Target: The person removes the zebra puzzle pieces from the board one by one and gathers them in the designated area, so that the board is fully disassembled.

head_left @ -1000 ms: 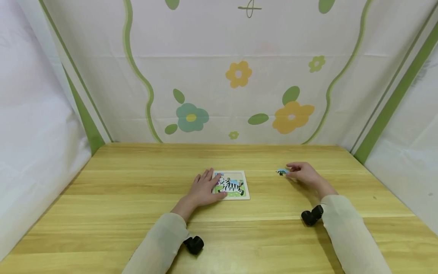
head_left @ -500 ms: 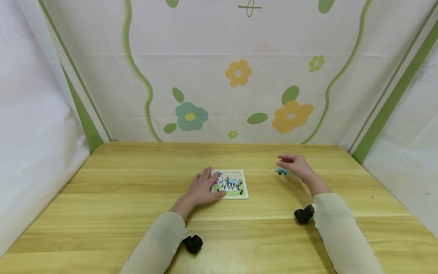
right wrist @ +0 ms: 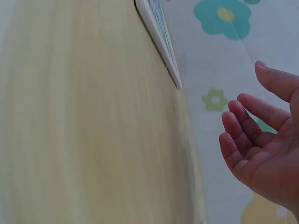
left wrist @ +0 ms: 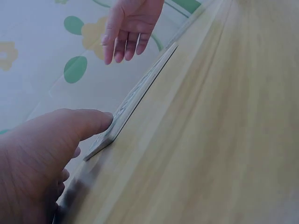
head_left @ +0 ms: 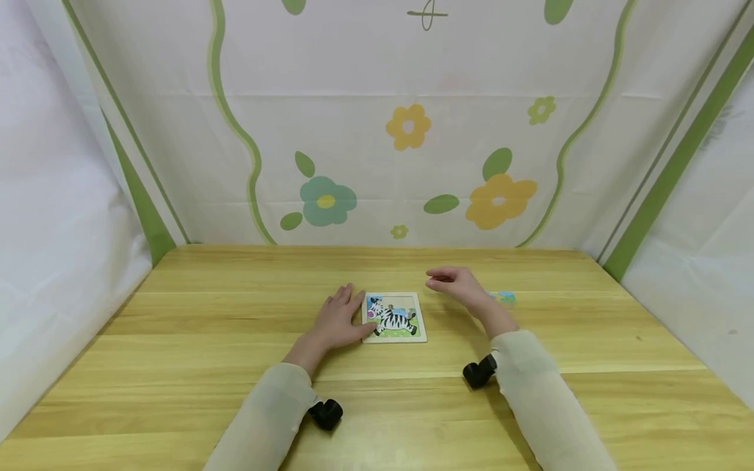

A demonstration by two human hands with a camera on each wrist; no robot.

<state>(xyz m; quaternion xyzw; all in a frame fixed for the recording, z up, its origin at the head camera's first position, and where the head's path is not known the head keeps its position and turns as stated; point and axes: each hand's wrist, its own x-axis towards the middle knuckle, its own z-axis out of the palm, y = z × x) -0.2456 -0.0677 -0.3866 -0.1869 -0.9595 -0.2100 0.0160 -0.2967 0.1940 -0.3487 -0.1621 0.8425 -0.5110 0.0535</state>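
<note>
Zebra puzzle (head_left: 396, 319) — one | left grip (head_left: 336, 323) — apart, touching puzzle | right grip (head_left: 461, 288): apart, above one table (head_left: 406, 412)

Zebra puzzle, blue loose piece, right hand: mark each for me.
Zebra puzzle (head_left: 395, 320): head view, striped body.
Blue loose piece (head_left: 505, 296): head view, its blue surface.
Right hand (head_left: 462, 288): head view, middle of the hand.

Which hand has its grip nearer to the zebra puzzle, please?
Left. The left grip lies at the left edge of the zebra puzzle, thumb over it; the right grip is off to the right, apart.
</note>
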